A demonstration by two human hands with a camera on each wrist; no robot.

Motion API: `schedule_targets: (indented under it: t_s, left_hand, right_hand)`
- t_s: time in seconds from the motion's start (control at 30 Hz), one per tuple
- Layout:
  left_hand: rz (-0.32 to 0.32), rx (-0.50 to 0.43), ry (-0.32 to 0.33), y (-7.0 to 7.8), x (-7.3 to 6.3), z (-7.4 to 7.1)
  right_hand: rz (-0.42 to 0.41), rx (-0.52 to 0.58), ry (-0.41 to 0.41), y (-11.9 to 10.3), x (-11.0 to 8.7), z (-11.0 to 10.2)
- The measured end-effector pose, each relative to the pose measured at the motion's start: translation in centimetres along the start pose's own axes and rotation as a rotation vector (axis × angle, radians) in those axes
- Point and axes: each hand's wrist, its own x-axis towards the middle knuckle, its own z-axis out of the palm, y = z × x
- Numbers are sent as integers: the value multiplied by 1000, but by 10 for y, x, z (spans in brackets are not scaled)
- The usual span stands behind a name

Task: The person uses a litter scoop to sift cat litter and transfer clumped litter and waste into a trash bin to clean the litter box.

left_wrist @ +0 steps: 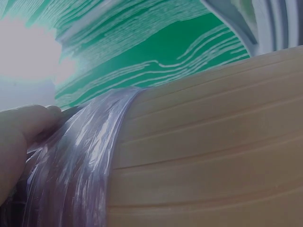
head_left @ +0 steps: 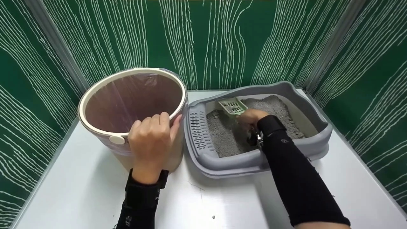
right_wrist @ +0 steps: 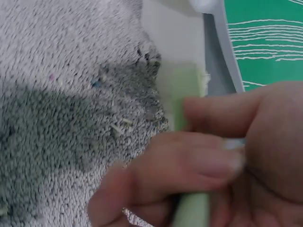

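My left hand (head_left: pixel 151 136) grips the near right rim of a beige trash can (head_left: pixel 84 109), fingers over the edge and thumb outside. A clear plastic bag (left_wrist: pixel 80 161) lines the can and folds down over its outside. My right hand (head_left: pixel 251 117) holds a light green slotted litter scoop (head_left: pixel 233 106) by its handle (right_wrist: pixel 191 210), fingers wrapped round it. The scoop's head is over the far left part of a grey litter box (head_left: pixel 235 167), with some grey bits in it. Grey cat litter (head_left: pixel 225 140) covers the box floor, heaped toward the far right.
Both containers stand side by side on a white table (head_left: pixel 222 203). Green panels (head_left: pixel 260 38) with white wavy lines rise behind and at both sides. A perforated ledge (head_left: pixel 197 130) runs along the box's left end. A small crumb (head_left: pixel 213 217) lies near the front.
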Motion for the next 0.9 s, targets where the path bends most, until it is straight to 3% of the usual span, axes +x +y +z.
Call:
schedule_targets:
  t_s: [0.03,0.1,0.33,0.47,0.6,0.7,0.9]
  left_hand:
    - [0,1,-5,0,0,0]
    - [-3,0,-9,0,1,-1]
    - [1,1,2,0,1,0]
    - [6,6,8,0,1,0]
    - [5,10,6,0,0,1]
    - [5,9,9,0,0,1]
    - [8,8,8,0,0,1]
  right_hand:
    - [18,79,11,0,-2,0]
    - [13,107,18,0,-4,0]
    - [0,74,-63,2,-1,-4]
    - [6,74,-70,3,2,-4]
    - [21,6,-20,4,3,-5]
    - [28,-112,31,5,4,-5]
    - [-31,-271,45,7,5,-5]
